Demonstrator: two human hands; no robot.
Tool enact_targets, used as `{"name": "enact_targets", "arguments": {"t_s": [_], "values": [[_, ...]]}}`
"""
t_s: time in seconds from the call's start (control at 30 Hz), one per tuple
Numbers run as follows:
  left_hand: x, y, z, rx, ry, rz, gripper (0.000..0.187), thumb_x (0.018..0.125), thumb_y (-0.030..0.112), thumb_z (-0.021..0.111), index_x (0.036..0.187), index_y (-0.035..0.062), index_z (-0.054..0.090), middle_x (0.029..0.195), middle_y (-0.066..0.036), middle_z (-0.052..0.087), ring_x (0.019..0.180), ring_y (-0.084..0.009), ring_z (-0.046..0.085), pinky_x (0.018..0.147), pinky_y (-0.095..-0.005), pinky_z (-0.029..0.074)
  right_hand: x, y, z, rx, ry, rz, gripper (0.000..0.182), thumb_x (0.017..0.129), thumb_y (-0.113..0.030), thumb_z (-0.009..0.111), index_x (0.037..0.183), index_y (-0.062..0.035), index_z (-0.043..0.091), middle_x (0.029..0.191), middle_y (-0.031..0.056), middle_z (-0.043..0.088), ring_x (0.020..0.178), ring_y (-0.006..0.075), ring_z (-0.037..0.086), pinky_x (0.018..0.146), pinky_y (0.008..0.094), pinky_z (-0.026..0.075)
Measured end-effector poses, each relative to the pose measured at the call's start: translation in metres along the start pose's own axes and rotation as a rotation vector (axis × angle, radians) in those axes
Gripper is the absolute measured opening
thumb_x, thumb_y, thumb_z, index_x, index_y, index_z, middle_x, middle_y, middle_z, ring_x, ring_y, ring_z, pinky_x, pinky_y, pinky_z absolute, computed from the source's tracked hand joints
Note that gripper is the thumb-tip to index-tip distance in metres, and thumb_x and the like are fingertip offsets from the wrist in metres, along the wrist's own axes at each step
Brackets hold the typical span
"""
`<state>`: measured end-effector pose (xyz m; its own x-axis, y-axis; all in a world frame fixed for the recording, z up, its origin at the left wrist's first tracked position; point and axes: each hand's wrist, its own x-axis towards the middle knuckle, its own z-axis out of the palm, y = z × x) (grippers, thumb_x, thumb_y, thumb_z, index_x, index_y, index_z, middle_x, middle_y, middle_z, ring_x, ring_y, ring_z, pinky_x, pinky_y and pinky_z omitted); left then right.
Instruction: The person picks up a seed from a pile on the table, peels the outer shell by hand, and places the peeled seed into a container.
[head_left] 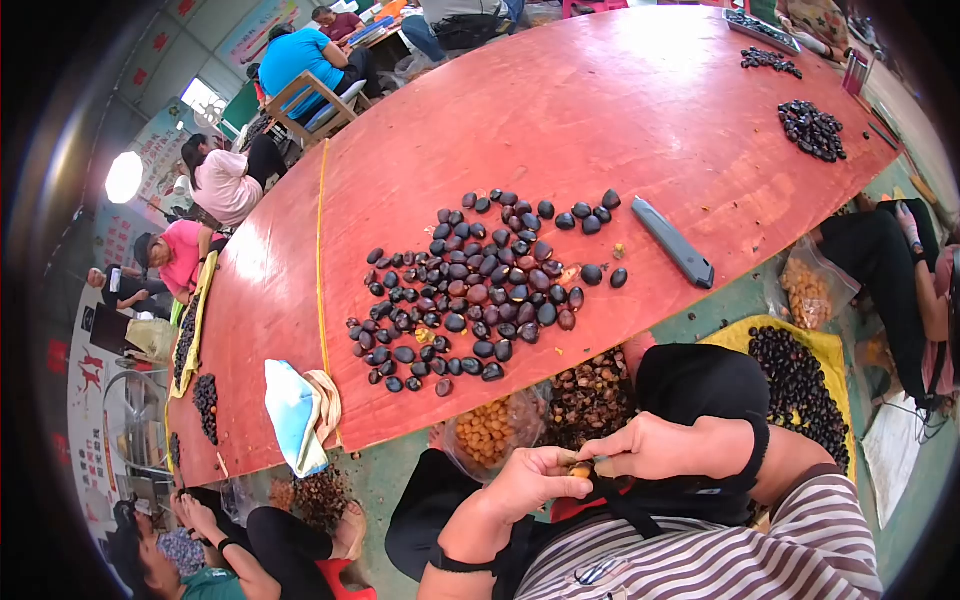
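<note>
Low over my lap, my left hand [527, 483] pinches a small partly peeled nut [581, 469] that shows yellow at its surface. My right hand [655, 448] meets it from the other side, thumb and fingers closed at the same nut; any small tool there is hidden. A clear bag of yellow peeled kernels [487, 428] sits just beyond my left hand. Beside it, past my right hand, lies a heap of brown shells [590, 402]. On the table in front, many dark glossy nuts [470, 290] are spread in a loose pile.
The red table [600, 120] curves across the view. On it lie a long dark grey object [673, 243], a folded cloth [300, 415] and another nut pile [812, 130]. A yellow sack with dark nuts [800, 370] is at my right. A neighbouring worker [200, 540] sits at lower left.
</note>
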<state>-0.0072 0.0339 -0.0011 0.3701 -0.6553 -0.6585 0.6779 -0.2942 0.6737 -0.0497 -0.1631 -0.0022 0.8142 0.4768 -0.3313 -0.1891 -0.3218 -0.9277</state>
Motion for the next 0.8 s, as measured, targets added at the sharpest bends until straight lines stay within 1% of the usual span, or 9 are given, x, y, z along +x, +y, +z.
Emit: {"name": "enact_targets", "arguments": {"t_s": [0.1,0.2,0.3,0.33,0.43,0.5,0.57,0.67,0.8], "values": [[0.003,-0.004,0.005,-0.001,0.031,0.061,0.034,0.066,-0.006,0.061,0.099,-0.0034,0.052,0.088,-0.007,0.058,0.076,-0.0098,0.055,0.070,-0.0215,0.045,0.005,0.008,0.003,0.111,0.028,0.015,0.028,0.075,-0.013,0.054,0.102,-0.0123,0.056,0.063,0.0040,0.055,0.052,0.0090,0.048,0.050,0.0251,0.041],[0.009,-0.017,0.003,0.072,0.059,0.193,0.034,0.067,-0.008,0.059,0.099,-0.0040,0.051,0.089,-0.006,0.057,0.077,-0.0095,0.054,0.070,-0.0212,0.044,0.010,0.003,-0.002,0.257,-0.076,0.213,0.026,0.075,-0.013,0.054,0.101,-0.0119,0.056,0.062,-0.0003,0.053,0.048,0.0062,0.044,0.045,0.0206,0.038],[0.009,-0.016,0.003,0.302,0.199,0.239,0.033,0.067,-0.009,0.058,0.099,-0.0040,0.051,0.088,-0.005,0.057,0.078,-0.0093,0.054,0.070,-0.0213,0.044,0.014,-0.002,-0.002,0.465,-0.034,0.288,0.025,0.076,-0.013,0.053,0.101,-0.0123,0.057,0.062,-0.0014,0.051,0.046,0.0035,0.041,0.043,0.0175,0.035],[0.009,-0.014,0.003,0.196,0.187,0.346,0.033,0.069,-0.007,0.057,0.101,-0.0027,0.050,0.088,-0.004,0.057,0.078,-0.0088,0.053,0.069,-0.0209,0.044,0.016,0.001,-0.001,0.580,-0.015,0.264,0.024,0.077,-0.012,0.052,0.101,-0.0116,0.056,0.063,-0.0011,0.052,0.047,0.0035,0.042,0.042,0.0175,0.035],[0.005,-0.002,0.003,-0.046,0.118,0.382,0.030,0.073,-0.001,0.055,0.103,-0.0012,0.050,0.088,-0.004,0.057,0.078,-0.0097,0.054,0.069,-0.0212,0.044,0.021,0.004,0.006,0.700,0.093,0.197,0.026,0.078,-0.012,0.051,0.104,-0.0104,0.054,0.064,-0.0016,0.051,0.047,0.0031,0.041,0.042,0.0167,0.034],[0.002,0.000,0.002,-0.205,0.171,0.242,0.028,0.077,0.009,0.054,0.103,0.0008,0.050,0.087,-0.007,0.058,0.076,-0.0125,0.056,0.068,-0.0235,0.046,0.020,-0.001,0.009,0.604,0.125,0.114,0.026,0.078,-0.012,0.051,0.104,-0.0101,0.053,0.064,-0.0024,0.051,0.048,0.0025,0.040,0.042,0.0162,0.034],[0.006,-0.009,0.001,-0.274,0.205,0.272,0.027,0.076,0.008,0.056,0.101,-0.0003,0.051,0.085,-0.007,0.058,0.075,-0.0124,0.056,0.067,-0.0237,0.047,0.021,-0.006,0.010,0.616,0.125,0.120,0.026,0.078,-0.012,0.052,0.103,-0.0101,0.054,0.063,-0.0031,0.051,0.048,0.0024,0.040,0.042,0.0156,0.033],[0.008,-0.013,0.007,-0.107,0.314,0.426,0.024,0.075,0.006,0.056,0.097,-0.0024,0.053,0.083,-0.008,0.059,0.074,-0.0124,0.056,0.068,-0.0235,0.046,0.024,0.003,0.014,0.759,0.170,0.131,0.026,0.077,-0.011,0.053,0.103,-0.0078,0.053,0.063,-0.0024,0.051,0.048,0.0033,0.042,0.041,0.0159,0.033],[0.004,-0.007,0.011,-0.018,0.289,0.547,0.023,0.076,0.002,0.054,0.098,-0.0045,0.052,0.082,-0.003,0.057,0.074,-0.0074,0.051,0.068,-0.0189,0.041,0.023,-0.001,0.016,0.917,0.172,0.044,0.024,0.078,-0.009,0.051,0.101,-0.0060,0.054,0.064,0.0008,0.050,0.047,0.0047,0.043,0.040,0.0162,0.034]]}}
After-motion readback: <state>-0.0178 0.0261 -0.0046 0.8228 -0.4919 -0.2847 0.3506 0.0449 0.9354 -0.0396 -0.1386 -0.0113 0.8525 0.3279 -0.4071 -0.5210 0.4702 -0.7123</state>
